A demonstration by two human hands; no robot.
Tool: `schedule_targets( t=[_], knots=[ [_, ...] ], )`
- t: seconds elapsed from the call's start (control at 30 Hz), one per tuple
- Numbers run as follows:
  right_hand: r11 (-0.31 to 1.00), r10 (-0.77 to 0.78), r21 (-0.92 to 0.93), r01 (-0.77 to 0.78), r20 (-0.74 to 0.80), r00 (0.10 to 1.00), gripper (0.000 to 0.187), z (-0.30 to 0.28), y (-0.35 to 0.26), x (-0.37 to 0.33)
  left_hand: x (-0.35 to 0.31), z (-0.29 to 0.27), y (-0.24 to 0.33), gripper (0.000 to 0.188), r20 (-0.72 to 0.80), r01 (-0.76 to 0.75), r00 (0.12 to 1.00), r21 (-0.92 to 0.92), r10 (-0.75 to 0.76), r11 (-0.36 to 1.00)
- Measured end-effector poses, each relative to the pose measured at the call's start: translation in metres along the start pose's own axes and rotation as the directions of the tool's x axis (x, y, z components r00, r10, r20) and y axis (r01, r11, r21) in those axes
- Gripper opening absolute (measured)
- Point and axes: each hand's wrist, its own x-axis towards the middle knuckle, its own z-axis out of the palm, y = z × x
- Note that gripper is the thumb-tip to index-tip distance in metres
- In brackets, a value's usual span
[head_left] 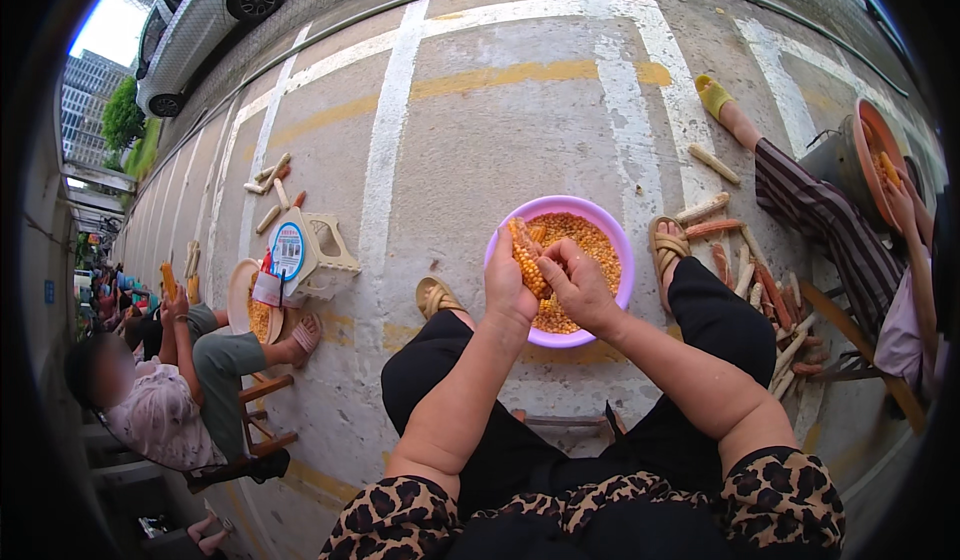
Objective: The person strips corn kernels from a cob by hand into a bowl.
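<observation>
A partly stripped corn cob (525,257) with yellow-orange kernels is gripped in my left hand (509,292), standing tilted over a lilac plastic basin (627,260). My right hand (584,290) is closed against the cob's right side, its thumb and fingertips pressed at the kernels. Exactly what lies under those fingertips is hidden. Loose corn kernels (590,239) fill the lower part of the basin, and another cob (538,232) seems to lie among them behind my left hand. The basin stands on the ground between my sandalled feet.
Bare cobs (787,345) lie heaped beside my right foot, and several more (272,188) at the left. A cream plastic stool (325,250) stands left of me. One person (165,390) sits at the left with corn; another at the right works over an orange basin (868,165).
</observation>
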Motion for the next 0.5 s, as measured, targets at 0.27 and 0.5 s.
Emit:
schedule_targets(
  t=[0.27, 0.5],
  knots=[
    [0.936, -0.134, -0.334, 0.114, -0.037, 0.99, 0.017, 0.0, 0.013, -0.001, -0.014, 0.014, -0.009, 0.034, -0.021, -0.004, 1.0, -0.017, 0.004, 1.0],
    [0.995, 0.036, -0.094, -0.039, -0.038, 0.999, 0.033, -0.011, 0.017, 0.012, -0.007, 0.01, -0.006, 0.03, 0.08, -0.026, 0.997, 0.079, 0.019, 0.997]
  ],
)
